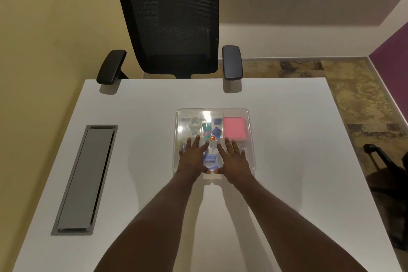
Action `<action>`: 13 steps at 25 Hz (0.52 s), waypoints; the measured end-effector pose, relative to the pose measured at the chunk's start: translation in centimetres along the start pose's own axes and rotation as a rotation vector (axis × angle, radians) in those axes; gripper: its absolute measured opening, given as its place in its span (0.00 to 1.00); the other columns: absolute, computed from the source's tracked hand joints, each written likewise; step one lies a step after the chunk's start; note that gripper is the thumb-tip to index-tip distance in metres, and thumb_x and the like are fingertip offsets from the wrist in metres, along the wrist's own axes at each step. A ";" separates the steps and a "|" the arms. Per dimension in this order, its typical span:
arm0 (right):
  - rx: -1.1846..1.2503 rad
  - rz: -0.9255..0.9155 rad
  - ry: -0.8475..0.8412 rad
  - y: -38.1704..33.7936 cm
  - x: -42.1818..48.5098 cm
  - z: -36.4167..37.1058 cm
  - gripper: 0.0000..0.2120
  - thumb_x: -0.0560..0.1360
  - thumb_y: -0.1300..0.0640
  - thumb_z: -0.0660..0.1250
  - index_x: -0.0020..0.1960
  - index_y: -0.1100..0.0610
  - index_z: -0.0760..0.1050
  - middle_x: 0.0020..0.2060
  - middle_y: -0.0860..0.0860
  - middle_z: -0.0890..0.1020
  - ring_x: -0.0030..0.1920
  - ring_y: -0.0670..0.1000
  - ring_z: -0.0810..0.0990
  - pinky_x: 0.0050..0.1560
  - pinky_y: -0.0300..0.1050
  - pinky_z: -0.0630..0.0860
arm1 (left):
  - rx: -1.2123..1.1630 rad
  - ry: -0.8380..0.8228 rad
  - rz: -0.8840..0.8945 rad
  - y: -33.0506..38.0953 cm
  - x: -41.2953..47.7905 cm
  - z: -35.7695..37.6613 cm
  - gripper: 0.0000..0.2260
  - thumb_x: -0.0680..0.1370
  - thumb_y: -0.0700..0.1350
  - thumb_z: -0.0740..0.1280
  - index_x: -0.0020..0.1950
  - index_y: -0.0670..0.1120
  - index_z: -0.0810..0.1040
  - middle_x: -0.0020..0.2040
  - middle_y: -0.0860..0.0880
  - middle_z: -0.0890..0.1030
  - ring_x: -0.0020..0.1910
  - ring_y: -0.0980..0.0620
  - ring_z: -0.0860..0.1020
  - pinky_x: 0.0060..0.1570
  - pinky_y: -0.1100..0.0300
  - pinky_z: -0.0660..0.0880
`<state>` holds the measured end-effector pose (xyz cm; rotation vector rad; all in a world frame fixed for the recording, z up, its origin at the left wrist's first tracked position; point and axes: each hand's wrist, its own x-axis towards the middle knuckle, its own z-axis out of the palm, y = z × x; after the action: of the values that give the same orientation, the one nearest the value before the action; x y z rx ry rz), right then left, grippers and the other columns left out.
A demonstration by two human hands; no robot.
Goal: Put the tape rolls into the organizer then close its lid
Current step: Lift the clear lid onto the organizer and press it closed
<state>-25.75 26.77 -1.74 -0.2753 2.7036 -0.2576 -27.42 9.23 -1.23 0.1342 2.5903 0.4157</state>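
White table [132, 161], both hands [193, 157] flat on organizer [249, 117] lid

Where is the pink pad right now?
The pink pad lies in the organizer's far right compartment, under the clear lid, just beyond the right hand.

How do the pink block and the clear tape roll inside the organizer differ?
The pink block is opaque, flat and rectangular; the clear tape roll is see-through and round. The block fills the far-right compartment, the roll sits far-left. Both lie under the organizer's lid, which both hands press.
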 end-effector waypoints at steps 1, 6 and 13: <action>0.001 -0.006 0.002 0.1 0.6 -0.3 0.50 0.71 0.27 0.62 0.82 0.47 0.43 0.82 0.52 0.43 0.82 0.59 0.41 0.76 0.60 0.37 | -0.004 0.006 0.000 0.0 0.5 -0.3 0.50 0.72 0.64 0.77 0.86 0.57 0.52 0.88 0.48 0.45 0.87 0.39 0.43 0.84 0.33 0.45; -0.005 -0.018 0.028 0.7 2.4 -1.0 0.50 0.71 0.28 0.63 0.82 0.48 0.45 0.82 0.53 0.44 0.82 0.59 0.43 0.78 0.64 0.42 | -0.013 0.041 0.000 0.0 1.8 -1.0 0.49 0.72 0.62 0.78 0.86 0.57 0.54 0.88 0.47 0.47 0.87 0.40 0.44 0.84 0.34 0.47; 0.014 -0.022 0.177 0.8 2.2 -0.1 0.42 0.67 0.36 0.76 0.74 0.54 0.70 0.73 0.59 0.72 0.73 0.63 0.71 0.73 0.67 0.62 | -0.148 0.218 -0.028 -0.3 0.8 0.9 0.40 0.69 0.57 0.82 0.78 0.53 0.71 0.79 0.44 0.69 0.78 0.41 0.70 0.78 0.40 0.68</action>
<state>-27.83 27.03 -2.66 -0.2902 2.8731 -0.3213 -27.68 9.33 -2.40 0.0002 2.7580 0.6412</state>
